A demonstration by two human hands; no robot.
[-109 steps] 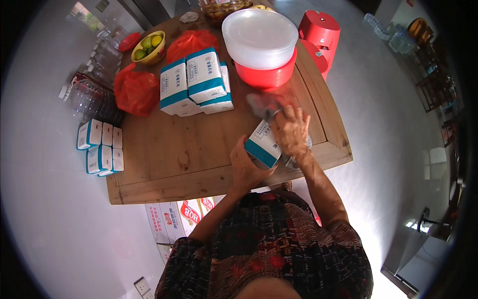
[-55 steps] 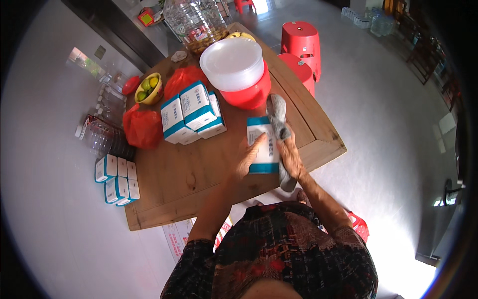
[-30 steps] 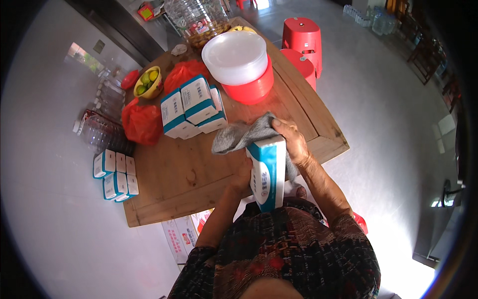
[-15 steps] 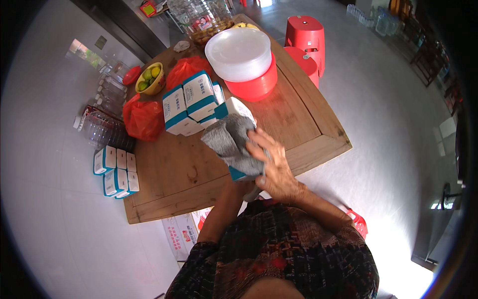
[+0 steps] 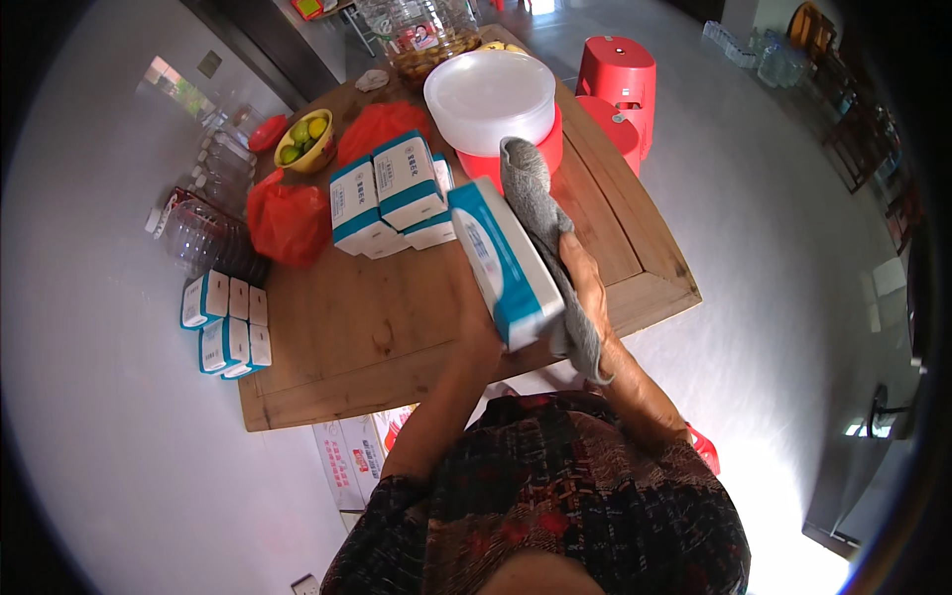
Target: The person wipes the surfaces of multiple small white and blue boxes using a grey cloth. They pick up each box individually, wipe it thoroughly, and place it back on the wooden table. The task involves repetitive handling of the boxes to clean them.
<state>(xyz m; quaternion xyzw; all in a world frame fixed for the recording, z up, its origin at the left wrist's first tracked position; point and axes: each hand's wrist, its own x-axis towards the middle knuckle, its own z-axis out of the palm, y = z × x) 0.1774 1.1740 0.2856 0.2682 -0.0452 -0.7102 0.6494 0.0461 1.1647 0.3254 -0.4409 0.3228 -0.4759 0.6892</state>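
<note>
A white and teal tissue pack (image 5: 508, 266) is held up tilted above the table's near edge. My left hand (image 5: 477, 315) grips it from the left and below; its fingers are mostly hidden by the pack. A grey cloth (image 5: 540, 206) is bunched in my right hand (image 5: 587, 283), which presses it along the pack's right side. The cloth's lower end hangs over my right wrist. Just beyond, to the left, more tissue packs (image 5: 407, 183) are stacked on the wooden table (image 5: 337, 327).
Several tissue packs (image 5: 226, 327) stand at the table's left edge near plastic bottles (image 5: 203, 243). Red bags (image 5: 288, 220), a yellow bowl (image 5: 309, 161) of green fruit, a lidded red tub (image 5: 496, 104) and a large jar (image 5: 421, 40) fill the far side. Red stools (image 5: 617, 84) stand beyond.
The pack has been turned so its broad teal-printed side shows. My right hand and the cloth have moved from its upper face to its right side.
</note>
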